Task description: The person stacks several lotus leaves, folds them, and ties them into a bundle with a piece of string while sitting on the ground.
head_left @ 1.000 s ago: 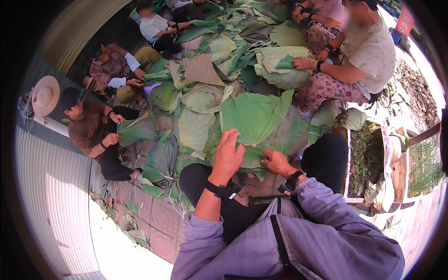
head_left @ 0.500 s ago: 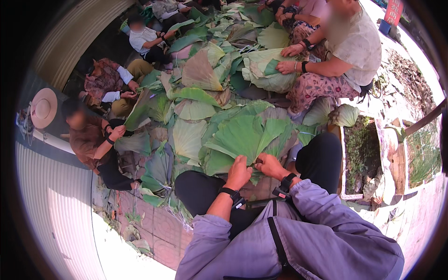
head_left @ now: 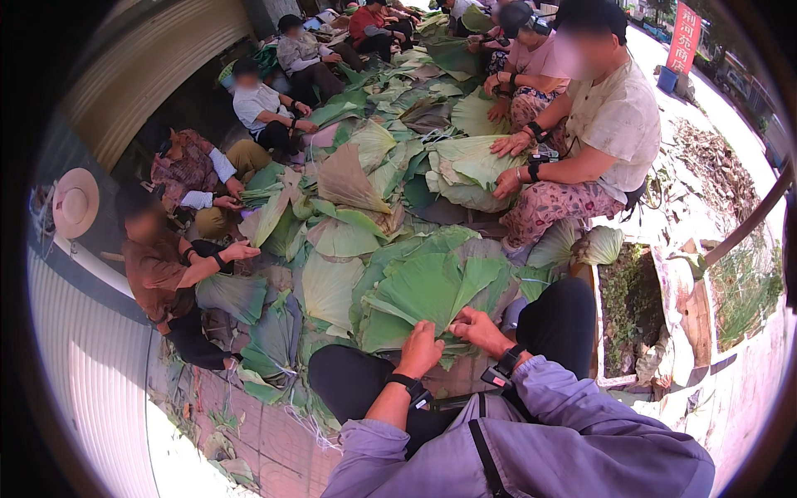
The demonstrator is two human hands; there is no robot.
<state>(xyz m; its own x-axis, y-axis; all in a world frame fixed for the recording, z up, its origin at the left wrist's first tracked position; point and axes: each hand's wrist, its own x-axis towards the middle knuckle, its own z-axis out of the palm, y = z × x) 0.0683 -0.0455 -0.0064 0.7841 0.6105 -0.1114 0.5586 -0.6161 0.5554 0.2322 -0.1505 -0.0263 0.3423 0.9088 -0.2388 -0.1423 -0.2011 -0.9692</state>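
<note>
Fanned-out green lotus leaves [head_left: 419, 286] spread in front of my knees, their narrow ends toward me. My left hand [head_left: 422, 349] is closed on the near edge of these leaves. Just beside it, my right hand [head_left: 481, 330] pinches the leaves where they come together; a pale, thin strip shows near its fingertips. The fingers partly hide the gathered point. Beneath and beyond lie more lotus leaves, among them a pale yellow-green one [head_left: 330, 289].
Co-workers sit along both sides of the long leaf pile; one at right handles a leaf stack [head_left: 473, 166], one at left holds a leaf [head_left: 270, 217]. White strings [head_left: 311, 427] lie by my left knee. Planter boxes [head_left: 629, 311] stand at right. A straw hat [head_left: 75, 197] hangs left.
My view has tilted up, showing more people at the far end. My hands keep their hold on the leaves, with little movement. The left co-worker's leaf has turned and the right co-worker's hands have shifted.
</note>
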